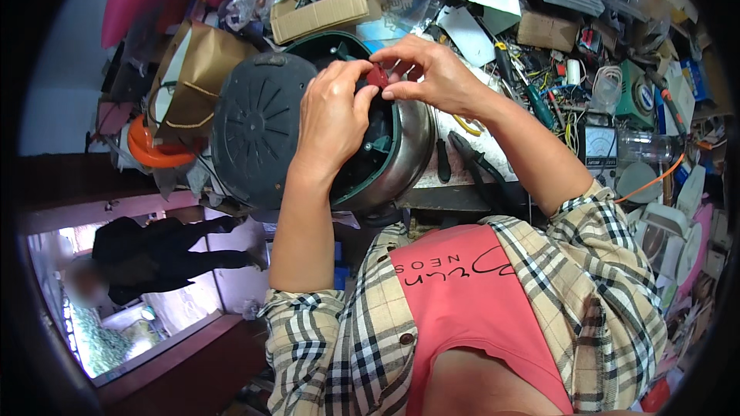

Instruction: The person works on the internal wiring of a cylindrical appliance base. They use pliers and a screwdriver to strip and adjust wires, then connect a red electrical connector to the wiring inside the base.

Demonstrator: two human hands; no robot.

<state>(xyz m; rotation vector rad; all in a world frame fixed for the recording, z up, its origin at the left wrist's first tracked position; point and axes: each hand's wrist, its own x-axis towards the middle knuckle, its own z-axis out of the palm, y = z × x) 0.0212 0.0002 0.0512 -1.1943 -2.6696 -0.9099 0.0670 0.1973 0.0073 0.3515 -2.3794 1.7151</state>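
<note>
Between the fingertips of both hands is a small dark red part (377, 75), its exact kind too covered to tell. My left hand (338, 112) pinches it from the left, and my right hand (433, 73) grips its right side with thumb and fingers. Both hands are above an opened appliance housing (416, 142) with a shiny metal outer wall and a dark green inner rim. A black base cover (262, 127) with radiating slots leans at the housing's left, partly behind my left wrist. The housing's inside is mostly hidden by my hands.
Pliers (474, 156) and a black-handled tool (443, 160) lie right of the housing. Beyond are screwdrivers (539, 105), tangled wires and an analog meter (600, 144). A cardboard box (320, 17), paper bag (187, 81) and orange bowl (154, 146) crowd the left. Another person (158, 258) stands near a doorway.
</note>
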